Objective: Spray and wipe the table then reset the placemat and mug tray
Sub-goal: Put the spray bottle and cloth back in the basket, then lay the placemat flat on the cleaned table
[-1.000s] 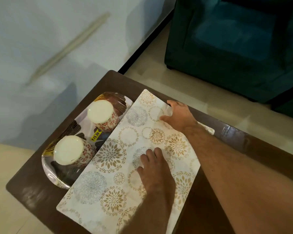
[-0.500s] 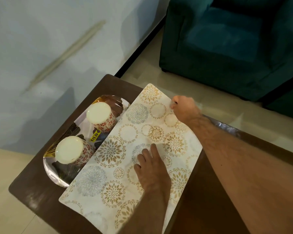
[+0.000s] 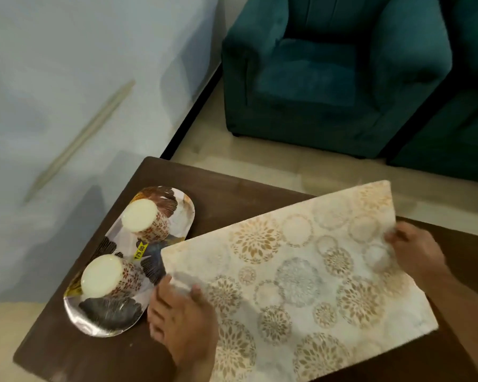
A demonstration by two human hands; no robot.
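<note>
One placemat (image 3: 295, 274), two hands, two mugs, one tray (image 3: 105, 318)

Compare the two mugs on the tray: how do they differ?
The far mug stands nearer the table's back edge; the near mug sits beside the left hand. The near mug looks larger, being closer to the camera. The yellow price sticker lies between them. Both stand upside down on the tray, cream bases up, with red floral sides.

A dark wooden table (image 3: 232, 197) filled the lower frame, bearing a patterned tray (image 3: 184, 213) at centre left, with two mugs.
</note>
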